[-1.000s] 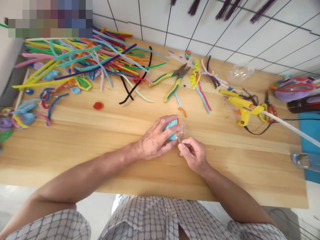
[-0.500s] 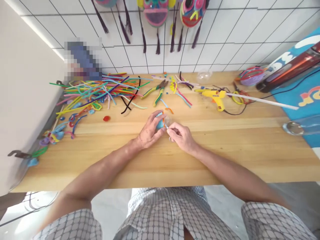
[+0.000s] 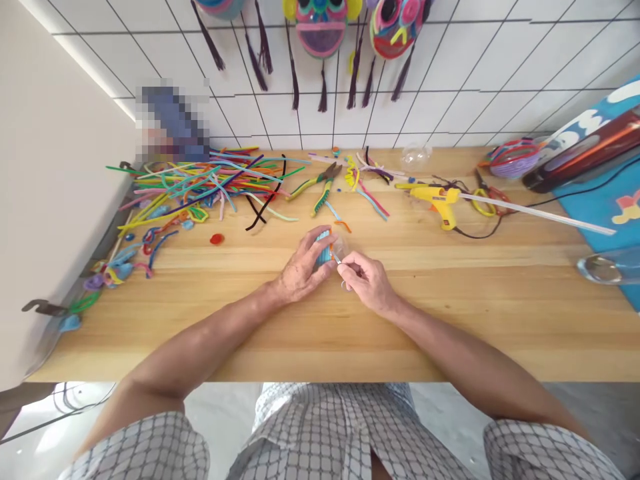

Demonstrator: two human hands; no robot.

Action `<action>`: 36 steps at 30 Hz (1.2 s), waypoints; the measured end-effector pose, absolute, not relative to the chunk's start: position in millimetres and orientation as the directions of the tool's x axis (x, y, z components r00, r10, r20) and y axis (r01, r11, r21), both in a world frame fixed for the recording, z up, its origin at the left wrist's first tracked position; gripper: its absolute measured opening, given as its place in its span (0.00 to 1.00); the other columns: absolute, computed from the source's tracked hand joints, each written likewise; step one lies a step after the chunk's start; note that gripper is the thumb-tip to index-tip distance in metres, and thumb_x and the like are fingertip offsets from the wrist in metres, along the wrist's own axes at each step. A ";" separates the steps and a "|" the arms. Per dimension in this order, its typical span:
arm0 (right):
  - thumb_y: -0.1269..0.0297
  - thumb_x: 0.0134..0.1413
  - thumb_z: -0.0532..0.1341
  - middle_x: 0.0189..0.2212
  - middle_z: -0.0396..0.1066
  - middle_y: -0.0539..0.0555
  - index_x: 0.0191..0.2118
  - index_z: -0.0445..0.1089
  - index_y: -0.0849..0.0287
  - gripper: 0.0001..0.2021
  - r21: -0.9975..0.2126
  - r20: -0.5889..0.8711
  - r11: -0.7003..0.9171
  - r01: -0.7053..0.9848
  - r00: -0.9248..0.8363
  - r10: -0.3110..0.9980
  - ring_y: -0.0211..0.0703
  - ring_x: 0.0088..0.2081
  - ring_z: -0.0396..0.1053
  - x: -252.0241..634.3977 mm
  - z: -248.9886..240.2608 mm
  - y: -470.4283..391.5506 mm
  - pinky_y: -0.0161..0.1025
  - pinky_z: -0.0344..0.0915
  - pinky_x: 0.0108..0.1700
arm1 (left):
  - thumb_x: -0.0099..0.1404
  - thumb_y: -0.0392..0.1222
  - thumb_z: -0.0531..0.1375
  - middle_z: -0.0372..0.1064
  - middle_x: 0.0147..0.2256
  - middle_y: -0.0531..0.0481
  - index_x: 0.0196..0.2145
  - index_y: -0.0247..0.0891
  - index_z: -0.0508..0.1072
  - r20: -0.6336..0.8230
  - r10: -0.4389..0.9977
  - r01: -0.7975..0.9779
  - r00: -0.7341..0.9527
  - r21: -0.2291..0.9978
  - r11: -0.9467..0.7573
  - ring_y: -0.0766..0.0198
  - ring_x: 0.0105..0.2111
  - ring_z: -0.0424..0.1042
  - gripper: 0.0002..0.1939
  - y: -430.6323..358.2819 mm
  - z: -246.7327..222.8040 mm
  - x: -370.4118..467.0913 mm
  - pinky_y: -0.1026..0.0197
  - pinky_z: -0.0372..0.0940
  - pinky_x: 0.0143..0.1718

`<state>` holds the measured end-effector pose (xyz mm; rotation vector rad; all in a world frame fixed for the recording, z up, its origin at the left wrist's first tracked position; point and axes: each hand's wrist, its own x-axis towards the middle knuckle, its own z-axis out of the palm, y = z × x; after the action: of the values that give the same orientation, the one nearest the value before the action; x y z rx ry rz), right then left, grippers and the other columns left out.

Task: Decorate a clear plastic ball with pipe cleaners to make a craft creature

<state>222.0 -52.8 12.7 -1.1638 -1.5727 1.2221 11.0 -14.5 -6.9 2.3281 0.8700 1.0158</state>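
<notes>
The person's left hand (image 3: 299,270) lies palm down near the middle of the pale wooden bench (image 3: 425,320), its grip closed over a light blue, ribbed, fuzzy piece (image 3: 324,248) with an orange strip (image 3: 331,245) along its right edge. Just beside that edge, between the 2 hands, sits a clear, rounded plastic shape (image 3: 341,248); whether it is joined to the blue piece is too small to tell. The right hand (image 3: 366,280) has its grip pinched on a slim, silvery, pointed tool (image 3: 337,259), the tip at the orange strip; whether it touches cannot be told

Beyond the hands lies a short, bent, orange fuzzy scrap (image 3: 343,226), and farther back a pair of pliers with green and yellow handles (image 3: 327,175). Near the pliers is a coiled, yellow fuzzy stem (image 3: 353,172). To the left spreads a heap of many-coloured fuzzy stems (image 3: 215,177), with a small, round red piece (image 3: 217,239) in front. To the right rests a yellow plastic glue gun (image 3: 435,196) with a long, whitish stick (image 3: 537,210) at its back end, near scissors with red and yellow handles (image 3: 499,198). A clear plastic dome (image 3: 416,156) stands by the white tiled wall (image 3: 465,73)
</notes>
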 end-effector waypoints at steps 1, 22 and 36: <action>0.53 0.65 0.62 0.17 0.64 0.43 0.31 0.65 0.53 0.14 -0.978 0.055 0.102 0.183 -0.247 0.968 0.35 0.20 0.64 222.3 12.4 -52.9 0.32 0.62 0.26 | 0.79 0.47 0.57 0.55 0.70 0.30 0.73 0.44 0.56 0.486 0.701 0.359 0.522 0.620 -0.697 0.44 0.72 0.59 0.29 -15.0 -6.5 11.3 0.36 0.62 0.70; 0.55 0.67 0.60 0.19 0.63 0.43 0.33 0.64 0.53 0.12 -0.967 0.115 0.173 0.189 -0.282 0.952 0.33 0.20 0.60 221.8 12.2 -54.0 0.32 0.59 0.25 | 0.81 0.48 0.54 0.69 0.60 0.38 0.61 0.42 0.69 0.446 0.820 0.170 0.359 0.833 -0.527 0.53 0.63 0.69 0.16 -10.5 -1.0 8.7 0.45 0.65 0.67; 0.52 0.67 0.61 0.19 0.65 0.44 0.33 0.65 0.53 0.13 -0.956 0.113 0.182 0.231 -0.283 0.952 0.34 0.20 0.61 220.3 13.4 -53.2 0.32 0.60 0.25 | 0.76 0.56 0.62 0.71 0.57 0.39 0.54 0.42 0.72 0.377 0.874 0.153 0.306 0.887 -0.436 0.54 0.59 0.72 0.18 -6.2 -0.5 12.6 0.50 0.68 0.60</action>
<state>220.3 -53.2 13.4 -1.1374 -1.6698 1.1541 12.6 -6.2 -0.5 1.8032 0.9219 1.1811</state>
